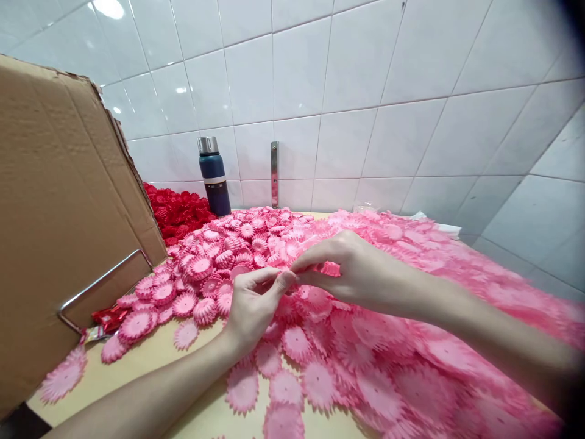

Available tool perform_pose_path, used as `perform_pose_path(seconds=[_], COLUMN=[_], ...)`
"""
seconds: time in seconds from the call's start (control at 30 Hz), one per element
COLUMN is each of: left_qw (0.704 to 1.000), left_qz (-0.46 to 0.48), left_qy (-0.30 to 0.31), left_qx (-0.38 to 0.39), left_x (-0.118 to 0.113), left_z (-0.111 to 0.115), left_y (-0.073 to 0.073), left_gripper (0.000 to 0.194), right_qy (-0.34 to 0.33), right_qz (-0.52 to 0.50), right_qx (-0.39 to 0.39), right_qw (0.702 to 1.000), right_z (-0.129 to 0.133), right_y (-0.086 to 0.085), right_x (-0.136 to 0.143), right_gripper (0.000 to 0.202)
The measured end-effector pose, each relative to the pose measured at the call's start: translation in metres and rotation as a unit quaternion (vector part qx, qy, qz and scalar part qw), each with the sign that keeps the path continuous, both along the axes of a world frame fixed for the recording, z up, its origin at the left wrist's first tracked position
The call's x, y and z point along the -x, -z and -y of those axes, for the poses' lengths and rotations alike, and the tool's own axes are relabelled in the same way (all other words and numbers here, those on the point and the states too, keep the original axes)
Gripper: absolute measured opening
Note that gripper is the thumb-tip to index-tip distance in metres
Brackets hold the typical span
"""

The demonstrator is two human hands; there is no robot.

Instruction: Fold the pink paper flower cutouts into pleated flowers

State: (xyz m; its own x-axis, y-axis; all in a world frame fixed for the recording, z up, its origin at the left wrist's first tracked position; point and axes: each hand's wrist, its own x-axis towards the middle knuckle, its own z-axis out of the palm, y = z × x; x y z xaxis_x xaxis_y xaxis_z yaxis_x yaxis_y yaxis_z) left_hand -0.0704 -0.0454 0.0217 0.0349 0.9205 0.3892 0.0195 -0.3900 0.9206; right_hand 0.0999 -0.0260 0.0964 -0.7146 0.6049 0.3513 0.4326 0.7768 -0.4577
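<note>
My left hand point(256, 305) is closed in a pinch, thumb against fingers. My right hand point(351, 265) comes in from the right, and its thumb and fingertips meet those of the left. A bit of a pink fabric flower piece point(284, 272) shows between the fingertips; most of it is hidden. Below and to the right of both hands lies a heap of flat pink fabric flower discs point(379, 387) with notched edges and small centre holes. Behind the left hand are curled, cupped pink flowers point(200, 267) in a pile.
A cardboard box point(68, 201) stands at the left, with a bent metal rod point(105, 280) before it. Red flowers point(180, 210) are heaped behind. A dark blue bottle point(214, 177) stands by the white tiled wall point(356, 67), near a metal bracket point(275, 174). Red wrappers point(109, 318) lie left.
</note>
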Motion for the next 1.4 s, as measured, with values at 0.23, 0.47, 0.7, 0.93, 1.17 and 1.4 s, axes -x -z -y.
perform_pose_path(seconds=[0.23,0.47,0.7,0.93,1.17,1.4], left_qw=[1.000,0.998,1.000,0.999,0.998,0.999], left_qz=[-0.014,-0.055,-0.024,-0.026,-0.011,0.022], left_qy=[0.004,0.013,-0.001,-0.037,-0.056,-0.038], left_qx=[0.006,0.016,0.011,0.000,-0.015,-0.012], left_x=[-0.002,-0.001,-0.004,-0.005,-0.005,-0.008], left_z=[0.002,-0.002,-0.002,0.000,0.002,0.002], left_y=[-0.004,0.001,-0.004,-0.008,-0.007,-0.009], left_gripper=[0.026,0.026,0.018,0.017,0.017,0.017], right_qy=[0.009,0.067,0.097,0.157,0.191,0.199], right_qz=[0.033,0.146,0.181,0.061,-0.029,-0.058], right_qx=[-0.098,-0.214,-0.294,-0.243,-0.209,-0.226], right_qw=[0.995,0.963,0.933,0.955,0.959,0.952], right_z=[0.000,0.003,-0.002,-0.007,-0.006,-0.005], right_y=[0.005,0.011,0.016,0.015,0.015,0.016], right_x=[0.002,0.008,0.011,0.008,0.010,0.012], right_gripper=[0.022,0.016,0.015,0.015,0.013,0.012])
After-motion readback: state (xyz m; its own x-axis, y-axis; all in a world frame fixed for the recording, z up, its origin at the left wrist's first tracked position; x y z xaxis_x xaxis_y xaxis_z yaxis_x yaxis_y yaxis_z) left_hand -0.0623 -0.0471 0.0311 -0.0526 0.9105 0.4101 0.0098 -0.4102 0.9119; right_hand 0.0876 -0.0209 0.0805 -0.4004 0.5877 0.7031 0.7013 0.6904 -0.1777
